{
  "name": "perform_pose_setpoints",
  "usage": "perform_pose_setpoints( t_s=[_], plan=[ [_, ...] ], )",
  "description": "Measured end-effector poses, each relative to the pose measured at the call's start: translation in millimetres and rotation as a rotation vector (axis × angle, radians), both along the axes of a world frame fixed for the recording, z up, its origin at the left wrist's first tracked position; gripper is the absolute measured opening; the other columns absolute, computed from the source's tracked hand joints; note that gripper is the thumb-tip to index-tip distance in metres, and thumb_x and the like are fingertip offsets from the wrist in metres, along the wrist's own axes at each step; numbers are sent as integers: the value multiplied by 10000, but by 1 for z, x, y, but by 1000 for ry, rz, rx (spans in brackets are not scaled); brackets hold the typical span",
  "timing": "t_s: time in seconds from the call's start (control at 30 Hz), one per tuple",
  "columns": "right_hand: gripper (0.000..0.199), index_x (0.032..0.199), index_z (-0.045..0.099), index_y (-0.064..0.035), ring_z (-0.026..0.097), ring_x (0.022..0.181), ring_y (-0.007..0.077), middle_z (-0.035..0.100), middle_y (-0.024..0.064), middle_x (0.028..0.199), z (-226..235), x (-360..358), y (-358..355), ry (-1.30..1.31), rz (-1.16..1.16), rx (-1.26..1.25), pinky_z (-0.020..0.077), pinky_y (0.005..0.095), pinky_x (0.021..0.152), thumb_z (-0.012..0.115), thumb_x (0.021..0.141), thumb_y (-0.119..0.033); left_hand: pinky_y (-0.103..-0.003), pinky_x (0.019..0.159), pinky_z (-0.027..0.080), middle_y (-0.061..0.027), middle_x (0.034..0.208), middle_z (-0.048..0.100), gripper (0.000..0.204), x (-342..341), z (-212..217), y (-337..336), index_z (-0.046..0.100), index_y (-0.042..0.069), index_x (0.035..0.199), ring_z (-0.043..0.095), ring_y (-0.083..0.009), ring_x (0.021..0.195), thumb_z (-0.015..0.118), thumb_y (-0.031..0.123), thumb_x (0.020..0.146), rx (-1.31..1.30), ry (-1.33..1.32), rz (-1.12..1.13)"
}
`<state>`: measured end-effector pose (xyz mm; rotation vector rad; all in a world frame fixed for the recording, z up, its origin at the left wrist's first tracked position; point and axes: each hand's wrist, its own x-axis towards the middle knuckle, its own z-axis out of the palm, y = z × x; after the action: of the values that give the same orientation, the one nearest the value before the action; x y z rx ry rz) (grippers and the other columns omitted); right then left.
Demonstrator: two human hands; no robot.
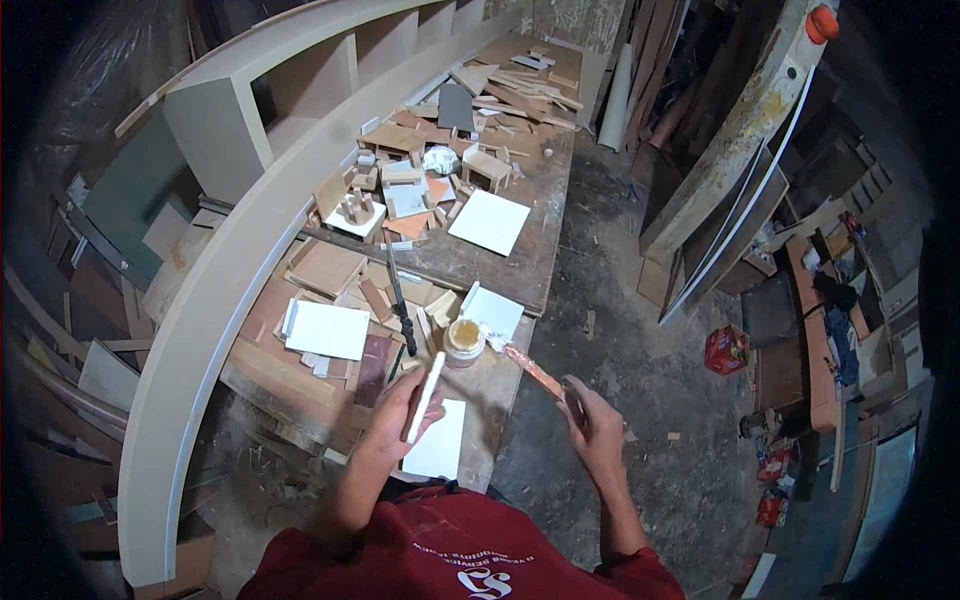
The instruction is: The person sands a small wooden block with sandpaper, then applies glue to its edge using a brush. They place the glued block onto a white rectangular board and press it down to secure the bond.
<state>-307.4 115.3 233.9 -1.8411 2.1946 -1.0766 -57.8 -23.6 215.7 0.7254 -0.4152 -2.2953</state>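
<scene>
My left hand (pixel 395 420) is closed round a small flat piece of wood (pixel 426 398), held on edge with its pale narrow side up. Between thumb and fingers, my right hand (pixel 594 428) grips the end of a brush (pixel 535 372) with a worn reddish handle. The brush's whitish, caked head is beside the rim of an open jar (pixel 463 343); whether they touch I cannot tell. Something yellowish-brown shows in the jar. A white panel (pixel 436 440) lies below my left hand, and another white panel (pixel 493 310) sits just behind the jar.
Several wood offcuts (pixel 515 95) are heaped on the far bench. A white board (pixel 490 222) and a small wooden stand (pixel 486 168) are nearer. A dark long tool (pixel 402 310) lies left of the jar. A long curved shelf unit (pixel 240 200) borders the left; a post (pixel 740 130) stands right.
</scene>
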Motion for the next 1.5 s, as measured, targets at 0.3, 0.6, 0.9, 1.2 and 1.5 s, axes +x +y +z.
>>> perform_pose_setpoints(
  t_s=[0.3,0.6,0.9,1.2,1.5],
  plan=[
    [180,933,696,-110,657,723,249,653,71,798,36,-6,-87,733,169,131,522,360,615,648,760,-95,-241,495,380,28,691,463,197,61,-68,14,582,110,987,450,-74,566,539,300,963,-43,-295,242],
    [97,702,723,-163,696,749,218,703,46,747,42,38,-183,1127,463,347,492,355,611,656,759,-122,-231,482,429,28,708,550,270,62,-44,15,641,109,1046,537,-90,560,561,346,942,-35,-496,281],
    [161,900,739,-165,611,868,237,694,51,858,-1,46,-222,1029,636,86,416,429,843,693,762,-233,-273,739,520,-71,1106,617,310,53,-29,-9,562,1,1222,603,-123,887,597,118,937,-228,-327,268],
    [315,1033,688,-14,648,850,336,672,195,896,21,59,-178,-207,758,368,502,412,761,650,722,-50,-228,687,455,-13,855,594,188,34,-13,-37,559,32,990,550,-80,770,691,117,887,-1032,-781,3],
    [152,906,650,26,595,829,380,619,191,846,-30,60,-122,-156,357,182,470,435,740,614,758,22,-305,730,497,-77,928,652,349,31,-30,-62,624,21,1158,617,-176,813,711,174,856,-1274,-798,-257]
  ],
)
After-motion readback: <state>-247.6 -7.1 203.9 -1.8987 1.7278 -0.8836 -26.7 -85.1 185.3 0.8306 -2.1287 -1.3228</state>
